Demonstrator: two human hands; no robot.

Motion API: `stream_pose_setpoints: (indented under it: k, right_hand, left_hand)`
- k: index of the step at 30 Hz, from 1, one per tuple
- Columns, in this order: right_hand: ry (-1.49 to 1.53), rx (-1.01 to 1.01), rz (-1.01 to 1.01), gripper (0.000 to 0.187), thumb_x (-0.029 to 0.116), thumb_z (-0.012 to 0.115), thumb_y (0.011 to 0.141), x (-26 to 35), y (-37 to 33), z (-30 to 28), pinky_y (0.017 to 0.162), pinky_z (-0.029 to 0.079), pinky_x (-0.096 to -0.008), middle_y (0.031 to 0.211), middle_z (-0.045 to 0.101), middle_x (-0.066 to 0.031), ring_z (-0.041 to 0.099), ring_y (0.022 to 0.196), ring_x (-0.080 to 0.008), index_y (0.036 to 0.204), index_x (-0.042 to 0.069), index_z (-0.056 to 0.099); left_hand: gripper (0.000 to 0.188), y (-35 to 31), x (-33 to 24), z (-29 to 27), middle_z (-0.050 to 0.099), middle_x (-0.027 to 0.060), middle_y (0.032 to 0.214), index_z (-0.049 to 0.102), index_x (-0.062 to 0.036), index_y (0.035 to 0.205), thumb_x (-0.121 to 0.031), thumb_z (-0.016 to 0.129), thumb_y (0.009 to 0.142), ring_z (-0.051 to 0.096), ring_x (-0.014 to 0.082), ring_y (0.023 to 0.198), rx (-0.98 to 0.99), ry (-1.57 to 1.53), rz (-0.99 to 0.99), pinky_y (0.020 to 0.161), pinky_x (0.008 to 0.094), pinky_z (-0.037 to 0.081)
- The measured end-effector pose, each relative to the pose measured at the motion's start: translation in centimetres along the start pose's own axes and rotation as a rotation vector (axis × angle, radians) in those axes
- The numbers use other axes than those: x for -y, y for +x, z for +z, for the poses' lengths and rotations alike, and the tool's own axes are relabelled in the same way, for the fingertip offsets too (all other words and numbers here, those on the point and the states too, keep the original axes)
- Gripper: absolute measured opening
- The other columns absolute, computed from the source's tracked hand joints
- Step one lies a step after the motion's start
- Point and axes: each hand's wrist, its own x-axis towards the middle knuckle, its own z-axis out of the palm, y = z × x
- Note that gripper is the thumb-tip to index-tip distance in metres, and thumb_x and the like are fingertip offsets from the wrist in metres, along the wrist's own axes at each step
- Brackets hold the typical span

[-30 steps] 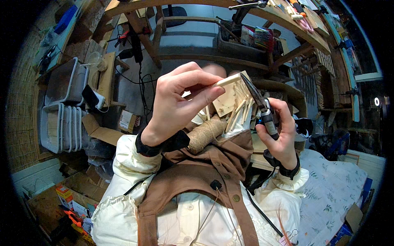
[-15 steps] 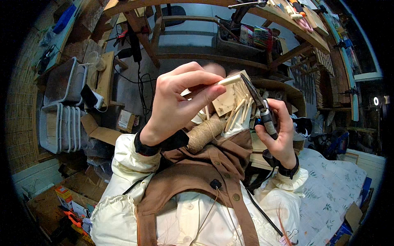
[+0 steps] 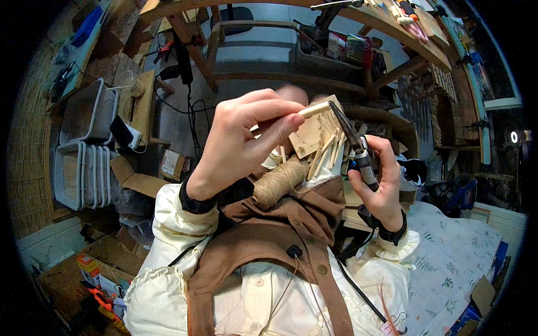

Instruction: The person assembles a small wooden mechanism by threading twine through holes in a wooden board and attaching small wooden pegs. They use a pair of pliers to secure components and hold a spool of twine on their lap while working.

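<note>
My left hand pinches a short pale wooden dowel between thumb and fingertips. The dowel's far right end meets the tip of dark long-nosed pliers. My right hand is closed around the pliers' handle, part of which it hides. Below the dowel, several thin wooden sticks lie in a loose bunch beside a square wooden board. A roll of brown twine rests on my brown apron, under my left wrist.
A wooden workbench stands ahead, with tools at its right and a grey bin below. Stacked white trays and a wooden stool are to the left. A leaf-patterned cloth covers a surface at lower right.
The dowel and pliers stay in nearly the same place. My left wrist has shifted slightly left, and the dowel looks turned a little. Both grips are unchanged.
</note>
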Motion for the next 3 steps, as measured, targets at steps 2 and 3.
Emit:
stream_pose_setpoints:
  k: [2,3]
  right_hand:
    - [0.018,0.035,0.069,0.044,0.007,0.068,0.075,0.23,-0.09,-0.13,0.071,0.047,-0.0264,0.098,0.058,-0.01,0.057,0.081,-0.0168,0.115,0.002,0.05]
    - [0.027,0.053,0.102,0.045,0.007,0.068,0.075,0.41,-0.08,-0.26,0.072,0.047,-0.0266,0.098,0.058,-0.01,0.057,0.081,-0.017,0.115,0.002,0.05]
  left_hand:
    - [0.016,0.08,0.19,-0.06,0.06,0.008,0.085,0.066,0.0046,0.103,-0.003,0.058,0.091,0.058,0.0087,0.067,-0.018,0.049,0.034,0.056,0.019,0.047]
    - [0.016,0.02,0.21,-0.06,0.06,0.008,0.085,0.066,0.0046,0.103,-0.003,0.058,0.091,0.058,0.0087,0.067,-0.019,0.048,0.031,0.056,0.019,0.047]
